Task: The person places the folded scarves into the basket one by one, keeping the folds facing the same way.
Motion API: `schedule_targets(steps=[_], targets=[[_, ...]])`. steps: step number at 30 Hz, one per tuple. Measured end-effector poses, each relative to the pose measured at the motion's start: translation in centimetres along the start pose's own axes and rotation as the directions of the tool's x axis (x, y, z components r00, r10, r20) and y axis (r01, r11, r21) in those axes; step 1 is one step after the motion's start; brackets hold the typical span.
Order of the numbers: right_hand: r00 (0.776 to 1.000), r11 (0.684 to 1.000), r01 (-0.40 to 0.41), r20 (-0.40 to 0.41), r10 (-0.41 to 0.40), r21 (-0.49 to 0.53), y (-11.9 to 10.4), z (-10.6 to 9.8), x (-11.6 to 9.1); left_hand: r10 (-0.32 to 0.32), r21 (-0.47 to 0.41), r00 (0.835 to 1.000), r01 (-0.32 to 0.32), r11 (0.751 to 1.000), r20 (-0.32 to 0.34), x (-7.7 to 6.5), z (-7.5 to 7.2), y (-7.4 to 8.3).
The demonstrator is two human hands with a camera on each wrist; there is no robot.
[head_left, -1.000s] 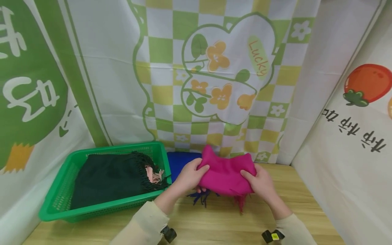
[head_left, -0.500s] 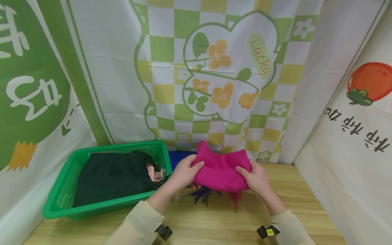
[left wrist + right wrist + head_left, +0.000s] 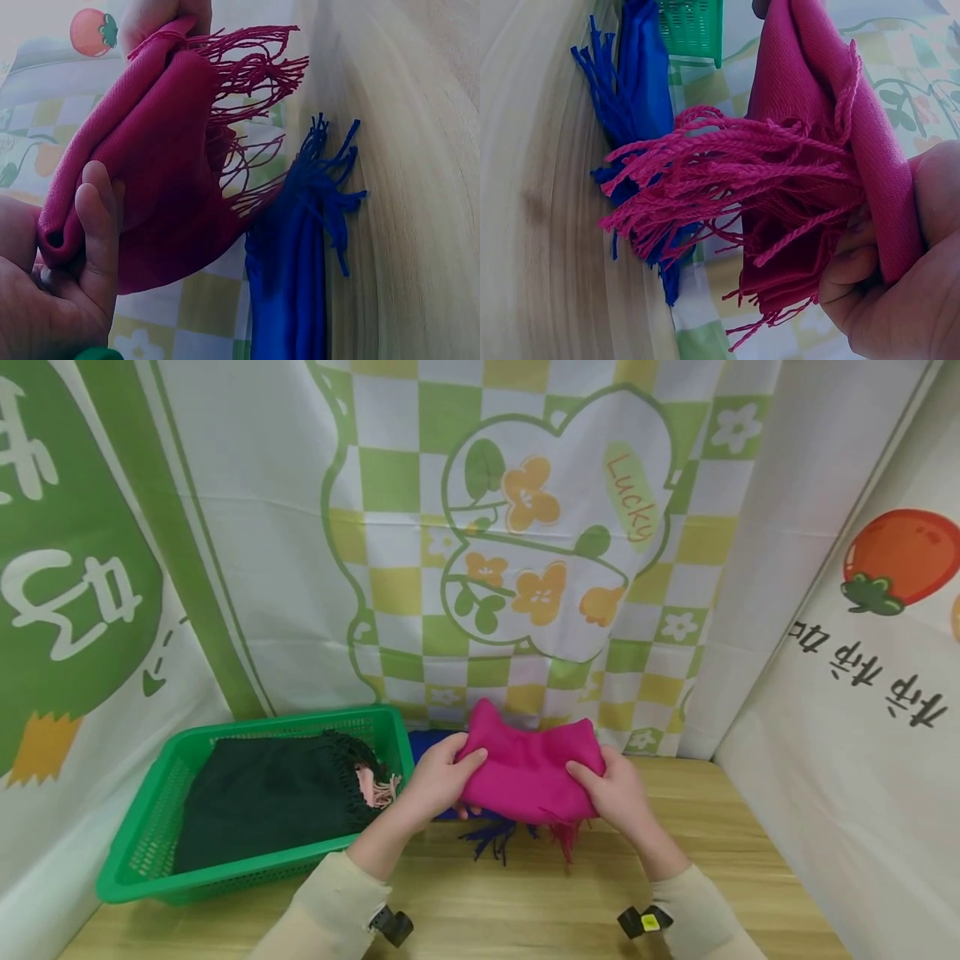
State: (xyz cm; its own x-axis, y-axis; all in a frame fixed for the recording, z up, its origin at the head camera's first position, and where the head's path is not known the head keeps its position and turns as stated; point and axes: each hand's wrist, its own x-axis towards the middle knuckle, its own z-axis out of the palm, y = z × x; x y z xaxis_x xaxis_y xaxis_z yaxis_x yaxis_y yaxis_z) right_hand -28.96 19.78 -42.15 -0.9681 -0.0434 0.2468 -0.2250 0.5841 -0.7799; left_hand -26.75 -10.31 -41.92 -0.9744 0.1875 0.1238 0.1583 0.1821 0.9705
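Observation:
A folded magenta scarf [image 3: 528, 772] with a fringe is held up between both hands. My left hand [image 3: 438, 777] grips its left end, thumb on top and fingers beneath. At the other end, my right hand [image 3: 618, 789] pinches the fold; in the right wrist view its fingers curl under the cloth beside the hanging fringe [image 3: 735, 161]. On the table below lies a folded blue scarf [image 3: 289, 277], its tassels pointing toward the person. The magenta scarf covers much of it in the head view.
On the left stands a green plastic basket [image 3: 142, 885] with a folded dark green scarf [image 3: 262, 802] and a pale pink fringed piece [image 3: 367, 785] inside. The wooden table [image 3: 525, 902] meets a printed cloth backdrop [image 3: 397, 485] at the back and sides.
Both hands have shifted a little to the left with the magenta scarf, which now hangs more over the blue one. The basket and its contents stay as they were.

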Motion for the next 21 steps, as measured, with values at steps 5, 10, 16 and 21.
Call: schedule_targets(steps=[5,10,16,21], targets=[[1.000,0.999,-0.006,0.019,0.005,0.048,-0.5,0.5,0.2,-0.007,-0.004,1.000,0.007,1.000,-0.006,-0.1,-0.6,-0.1],[1.000,0.999,0.015,0.006,-0.015,0.037,-0.8,1.1,0.5,-0.014,-0.010,1.000,0.014,1.000,-0.011,-0.4,-1.4,-0.1],[0.999,0.999,0.033,-0.006,-0.033,0.016,-1.3,1.6,0.6,-0.003,-0.039,1.000,0.003,0.999,-0.005,-1.1,-2.1,0.0],[1.000,0.998,0.022,0.007,-0.022,0.054,-1.8,2.1,0.6,-0.003,-0.041,1.000,0.002,0.999,-0.019,-1.4,-2.7,0.0]])
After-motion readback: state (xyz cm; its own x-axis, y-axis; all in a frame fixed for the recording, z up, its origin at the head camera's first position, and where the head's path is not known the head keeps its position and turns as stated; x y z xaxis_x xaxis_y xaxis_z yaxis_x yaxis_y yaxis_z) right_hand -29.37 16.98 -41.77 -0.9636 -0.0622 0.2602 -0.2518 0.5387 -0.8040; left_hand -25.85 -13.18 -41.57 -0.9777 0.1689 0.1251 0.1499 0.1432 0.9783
